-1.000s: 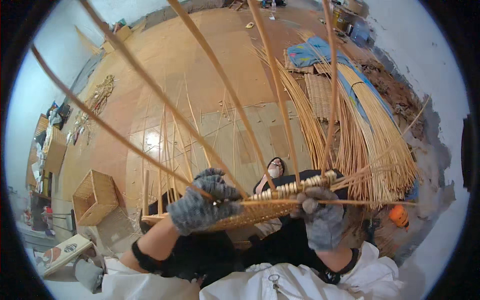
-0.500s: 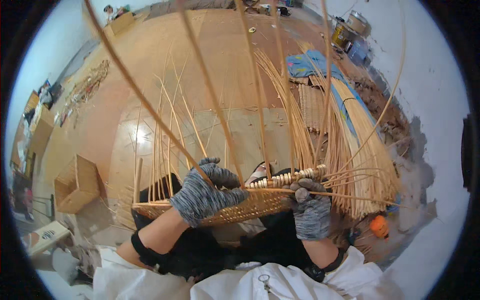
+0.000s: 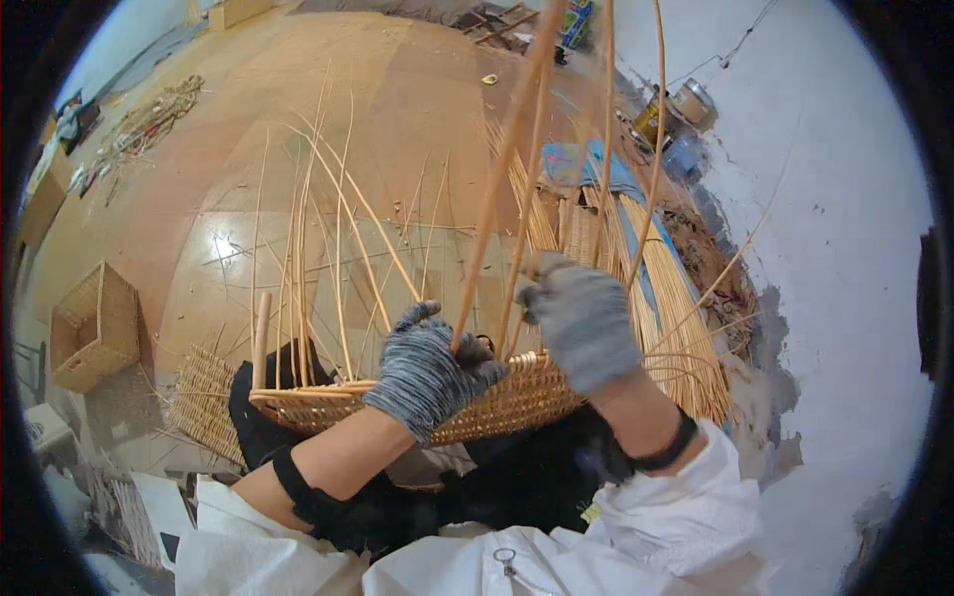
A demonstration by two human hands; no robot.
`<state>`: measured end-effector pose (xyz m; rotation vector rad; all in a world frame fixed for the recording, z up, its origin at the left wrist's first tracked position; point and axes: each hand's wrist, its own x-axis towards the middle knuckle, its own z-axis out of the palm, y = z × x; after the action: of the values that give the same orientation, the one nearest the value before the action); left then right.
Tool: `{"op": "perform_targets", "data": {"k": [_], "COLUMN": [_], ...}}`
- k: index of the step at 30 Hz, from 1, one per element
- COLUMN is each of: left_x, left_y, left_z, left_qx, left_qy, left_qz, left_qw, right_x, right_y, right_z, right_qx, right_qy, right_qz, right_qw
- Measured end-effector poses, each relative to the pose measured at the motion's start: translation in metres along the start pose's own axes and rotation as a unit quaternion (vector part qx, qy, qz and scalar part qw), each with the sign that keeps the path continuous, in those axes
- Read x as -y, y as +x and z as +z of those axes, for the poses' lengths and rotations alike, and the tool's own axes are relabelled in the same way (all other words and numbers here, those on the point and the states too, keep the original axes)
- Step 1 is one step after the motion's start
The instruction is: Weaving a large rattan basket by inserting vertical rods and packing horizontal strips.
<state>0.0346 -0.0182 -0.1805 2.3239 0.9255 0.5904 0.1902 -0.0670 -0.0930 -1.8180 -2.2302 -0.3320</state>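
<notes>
For even work, the rim (image 3: pixel 318 389) is best steadied firmly — its rods (image 3: pixel 499 194) bent gently, never kinked. The woven wicker piece (image 3: pixel 517 402) is held across the lap (image 3: pixel 532 462), gripped at the rim by the gloved left hand (image 3: pixel 435 370); the right hand (image 3: pixel 581 318) is raised beside the rods, fingers curled, though whether anything is held cannot be told. Smooth, slender, tan rods are set above a tight, knobbly, gently curved weave.

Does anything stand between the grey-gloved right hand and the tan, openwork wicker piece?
Nothing visible blocks the right hand from the wicker piece; upright brown canes rise close beside the hand.
</notes>
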Motion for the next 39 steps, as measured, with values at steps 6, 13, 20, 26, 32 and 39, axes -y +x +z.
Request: {"op": "perform_targets", "data": {"k": [6,13,20,26,32,39], "left_x": [0.035,0.049,0.026,0.005,0.001,-0.027], "left_y": [0.008,0.022,0.009,0.021,0.021,0.008], "left_z": [-0.013,-0.012,-0.039,-0.018,-0.042,-0.002], "left_qx": [0.046,0.163,0.01,0.173,0.202,0.055], "left_qy": [0.044,0.078,0.105,0.089,-0.04,-0.07], "left_qz": [0.106,0.193,0.273,0.287,0.275,0.155], "left_qw": [0.992,0.964,0.956,0.938,0.939,0.984], "right_x": [0.019,0.044,0.023,0.011,-0.035,-0.051], "right_y": [0.014,0.013,0.045,-0.107,-0.137,-0.145], "right_z": [0.044,-0.027,-0.02,0.042,0.022,0.032], "right_qx": [0.275,0.155,-0.063,-0.195,-0.151,-0.255], "right_qy": [-0.011,0.044,0.189,0.72,0.853,0.777], "right_qz": [0.1,0.038,-0.317,0.339,0.25,0.326], "right_qw": [0.956,0.986,0.927,0.574,0.432,0.474]}}
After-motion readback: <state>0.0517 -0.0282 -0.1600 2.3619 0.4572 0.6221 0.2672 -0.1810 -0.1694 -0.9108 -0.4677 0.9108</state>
